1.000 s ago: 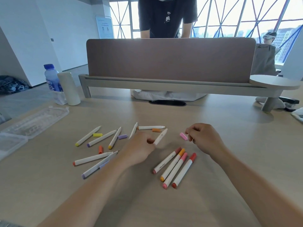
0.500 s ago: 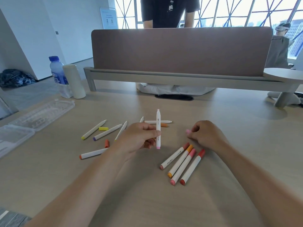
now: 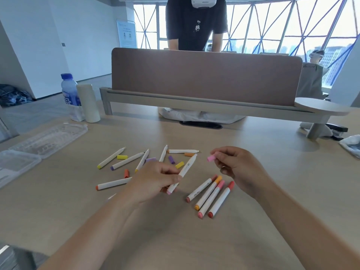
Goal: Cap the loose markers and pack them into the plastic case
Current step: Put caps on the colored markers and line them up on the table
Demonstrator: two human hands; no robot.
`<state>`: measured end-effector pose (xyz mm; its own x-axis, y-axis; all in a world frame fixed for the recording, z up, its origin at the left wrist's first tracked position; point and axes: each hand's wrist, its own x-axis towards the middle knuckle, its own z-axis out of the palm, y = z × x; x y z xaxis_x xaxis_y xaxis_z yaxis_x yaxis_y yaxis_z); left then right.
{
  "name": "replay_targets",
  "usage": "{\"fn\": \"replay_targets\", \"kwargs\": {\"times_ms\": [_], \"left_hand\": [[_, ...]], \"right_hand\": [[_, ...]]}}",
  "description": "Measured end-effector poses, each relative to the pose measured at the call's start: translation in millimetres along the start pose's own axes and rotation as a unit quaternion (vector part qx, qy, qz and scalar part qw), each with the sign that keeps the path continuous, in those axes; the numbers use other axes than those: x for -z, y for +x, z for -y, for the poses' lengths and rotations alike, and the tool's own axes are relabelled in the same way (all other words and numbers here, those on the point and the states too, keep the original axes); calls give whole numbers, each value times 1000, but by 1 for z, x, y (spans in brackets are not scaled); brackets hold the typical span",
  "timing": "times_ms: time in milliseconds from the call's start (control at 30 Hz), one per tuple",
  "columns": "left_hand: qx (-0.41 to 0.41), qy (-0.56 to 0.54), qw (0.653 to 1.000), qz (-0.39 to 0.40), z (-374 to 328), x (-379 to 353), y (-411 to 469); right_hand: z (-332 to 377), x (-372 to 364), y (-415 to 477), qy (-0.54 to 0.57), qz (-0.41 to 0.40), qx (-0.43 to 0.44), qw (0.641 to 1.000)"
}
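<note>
My left hand (image 3: 155, 180) grips an uncapped white marker with a pink end (image 3: 183, 172), tilted with its tip up and to the right. My right hand (image 3: 235, 168) pinches a pink cap (image 3: 211, 158) a short way right of that tip. Several capped markers (image 3: 210, 195) lie side by side below my right hand. Several uncapped markers (image 3: 126, 161) and loose caps (image 3: 122, 157) are scattered on the table to the left. The clear plastic case (image 3: 17, 162) lies open at the far left with its lid (image 3: 50, 139) beside it.
A water bottle (image 3: 69, 90) and a white paper roll (image 3: 88, 103) stand at the back left. A brown divider panel (image 3: 204, 75) crosses the table behind the markers. A person stands beyond it. A crumpled plastic bag (image 3: 352, 144) lies at the right edge.
My left hand tilted the marker from upright to slanting toward the right. My right hand lifted and brought the pink cap closer to the marker's tip.
</note>
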<state>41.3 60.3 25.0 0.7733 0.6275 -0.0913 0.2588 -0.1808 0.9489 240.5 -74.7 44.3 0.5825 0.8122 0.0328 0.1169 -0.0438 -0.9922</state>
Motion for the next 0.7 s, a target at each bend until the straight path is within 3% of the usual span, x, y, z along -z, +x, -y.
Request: {"fn": "replay_targets", "kwargs": {"times_ms": [367,700], "left_hand": [[8,106,994,1,-3,-6,-15],[18,96,995,7,-3,-8,-13]], "right_hand": [[17,-16,-19,-102,-50,52,992],[14,-21,-20,-134,-11,43,990]]}}
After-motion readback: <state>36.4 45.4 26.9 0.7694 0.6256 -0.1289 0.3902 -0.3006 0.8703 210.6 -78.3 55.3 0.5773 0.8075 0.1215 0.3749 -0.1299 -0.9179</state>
